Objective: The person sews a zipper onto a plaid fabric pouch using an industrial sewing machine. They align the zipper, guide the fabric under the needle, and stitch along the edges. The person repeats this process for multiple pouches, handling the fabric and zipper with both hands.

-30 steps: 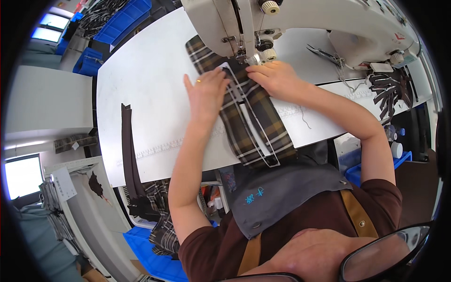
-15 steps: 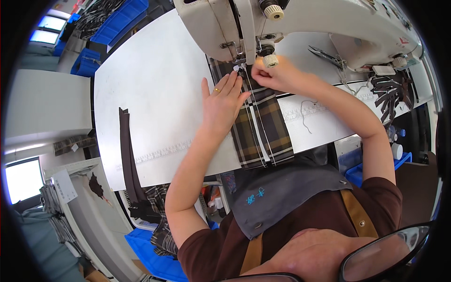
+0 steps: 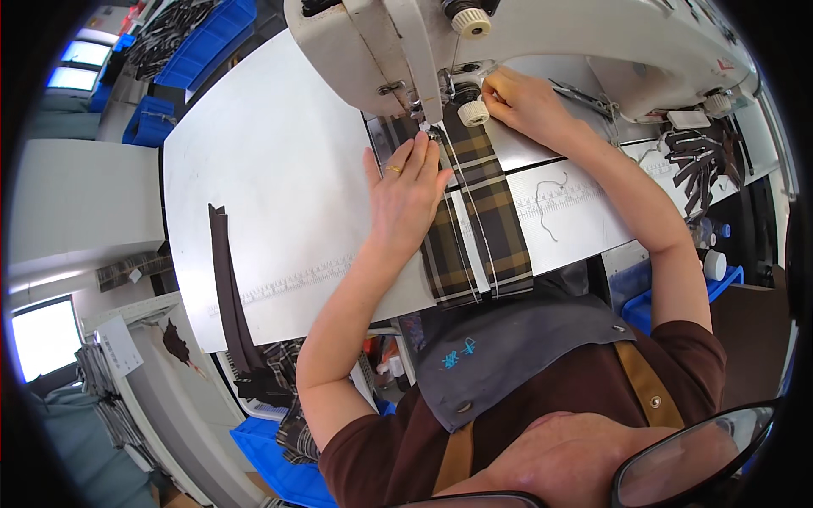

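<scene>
My left hand [image 3: 406,190] lies flat and open on a plaid fabric piece [image 3: 506,241], fingertips close to the presser foot [image 3: 434,133] of a white sewing machine [image 3: 360,51]. The dark brown, tan and white fabric runs under the foot, its near end at the table's front edge. A white strip [image 3: 471,241] lies lengthwise along it between pale lines. To the right of the needle area, my right hand [image 3: 527,106] is closed, thumb and fingers drawn together beside a ribbed knob [image 3: 473,113]. Whatever its fingertips hold is too small or hidden to see.
A dark fabric strip [image 3: 225,279] lies at the white table's [image 3: 271,169] left. Metal thread snippers [image 3: 584,97] rest behind my right wrist, and a loose grey thread [image 3: 542,207] lies nearer. Blue bins [image 3: 203,51] stand at far left; dark strips [image 3: 696,165] hang at right.
My right hand has moved right and slightly away from me, off the plaid fabric to beside the knob. My left hand stays flat on the fabric. The whole view has shifted slightly.
</scene>
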Demonstrator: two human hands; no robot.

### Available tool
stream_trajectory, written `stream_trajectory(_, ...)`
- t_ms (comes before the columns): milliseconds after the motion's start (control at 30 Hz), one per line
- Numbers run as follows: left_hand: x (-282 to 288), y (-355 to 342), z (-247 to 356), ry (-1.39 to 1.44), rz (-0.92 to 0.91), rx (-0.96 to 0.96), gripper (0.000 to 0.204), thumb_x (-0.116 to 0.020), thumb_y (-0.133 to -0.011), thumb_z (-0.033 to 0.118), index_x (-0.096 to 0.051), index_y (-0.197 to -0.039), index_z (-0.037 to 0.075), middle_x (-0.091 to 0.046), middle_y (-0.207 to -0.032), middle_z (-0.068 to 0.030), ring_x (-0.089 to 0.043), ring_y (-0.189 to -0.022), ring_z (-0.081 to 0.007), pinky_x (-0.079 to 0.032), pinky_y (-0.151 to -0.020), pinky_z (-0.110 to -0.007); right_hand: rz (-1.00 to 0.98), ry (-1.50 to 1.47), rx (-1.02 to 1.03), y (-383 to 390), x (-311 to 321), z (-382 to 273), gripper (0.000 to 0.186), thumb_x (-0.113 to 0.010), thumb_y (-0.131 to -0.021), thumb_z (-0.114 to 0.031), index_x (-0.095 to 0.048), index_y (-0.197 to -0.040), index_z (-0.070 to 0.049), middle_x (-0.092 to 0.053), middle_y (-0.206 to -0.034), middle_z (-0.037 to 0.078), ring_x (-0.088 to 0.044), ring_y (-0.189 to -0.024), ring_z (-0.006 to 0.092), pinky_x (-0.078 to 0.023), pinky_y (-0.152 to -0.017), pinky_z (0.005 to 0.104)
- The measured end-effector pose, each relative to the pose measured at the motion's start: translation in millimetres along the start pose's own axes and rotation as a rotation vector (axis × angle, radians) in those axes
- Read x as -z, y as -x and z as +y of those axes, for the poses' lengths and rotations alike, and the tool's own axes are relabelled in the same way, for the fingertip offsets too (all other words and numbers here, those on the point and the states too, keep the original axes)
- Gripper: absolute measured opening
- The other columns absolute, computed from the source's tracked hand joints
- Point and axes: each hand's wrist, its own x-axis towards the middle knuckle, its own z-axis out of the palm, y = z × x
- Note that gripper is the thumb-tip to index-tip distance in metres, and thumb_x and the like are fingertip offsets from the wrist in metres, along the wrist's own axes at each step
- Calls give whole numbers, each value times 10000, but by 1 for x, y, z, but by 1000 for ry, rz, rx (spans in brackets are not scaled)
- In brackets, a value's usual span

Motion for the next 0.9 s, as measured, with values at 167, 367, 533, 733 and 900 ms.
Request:
stream_trajectory(167,2,-5,1,-57,-50,-7,380,-638,-821,313,-603,-1151,127,-581,-1230,17,-541,-1069,-156,-258,-991,-618,-2,50,-131,-1,-3,13,168,-510,-833,-188,-525,-832,-21,-574,-816,137,-582,-733,346,-467,-649,431)
stream_trajectory(367,-15,0,-12,-134,40,-64,354,-620,-852,305,-632,-1146,109,-606,-1205,17,-553,-1016,-154,-139,-1076,-528,-3,60,65,82,82,-24,157,-607,-780,-143,-604,-908,-51,-602,-842,101,-589,-833,279,-491,-709,391)
stream_trajectory(533,-9,3,-13,-116,8,-27,322,-608,-862,292,-642,-1119,101,-593,-1218,27,-546,-1026,-154,-174,-1065,-525,59,469,-273,177,170,53,157,-619,-748,-74,-648,-902,-67,-580,-787,97,-595,-778,274,-491,-672,388)
stream_trajectory(733,-6,-9,-3,-21,-7,-30,296,-596,-874,268,-651,-1099,83,-613,-1189,-16,-559,-1021,-189,-250,-1033,-542,289,582,-368,225,220,177,160,-592,-785,-55,-659,-929,-35,-611,-872,104,-604,-842,313,-490,-740,378)
stream_trajectory(900,-4,-1,-9,-3,11,2,282,-592,-878,249,-653,-1095,79,-620,-1178,-27,-563,-1022,-203,-257,-1032,-543,225,218,-367,226,217,166,204,-571,-813,2,-644,-1002,-20,-626,-1011,93,-615,-910,260,-483,-785,311)
